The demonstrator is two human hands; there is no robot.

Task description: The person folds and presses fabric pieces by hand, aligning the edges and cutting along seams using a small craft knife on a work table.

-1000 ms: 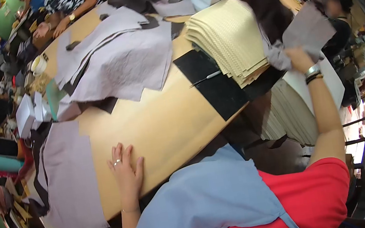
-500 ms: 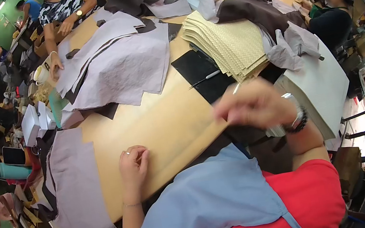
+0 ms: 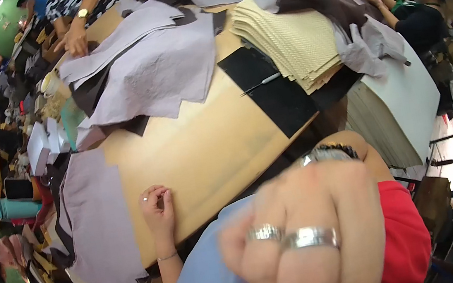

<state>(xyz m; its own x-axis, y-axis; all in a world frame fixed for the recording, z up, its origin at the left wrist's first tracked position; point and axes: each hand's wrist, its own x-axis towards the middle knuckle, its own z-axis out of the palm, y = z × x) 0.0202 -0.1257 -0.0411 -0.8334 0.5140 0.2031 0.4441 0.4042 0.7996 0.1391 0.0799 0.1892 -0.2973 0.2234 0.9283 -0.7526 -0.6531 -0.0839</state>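
My left hand rests at the near edge of the wooden table. Its fingers are loosely curled and nothing shows in them. Left of it lies a pale mauve sheet. Very close to the camera, my right hand is raised over my lap, with rings on its curled fingers. The inside of that fist is hidden, so I cannot see what it holds, if anything. A black mat lies on the table beyond, bearing a thin pointed tool with a pale handle.
A fanned stack of cream textured sheets sits beside the mat. More mauve sheets cover the far left. At right stands a thick white stack. A co-worker's hand is at the far side; another person works at right.
My right hand has moved from above the table edge back toward me and up close to the camera. My left hand stays at the edge. The co-worker's hand across the table has lifted.
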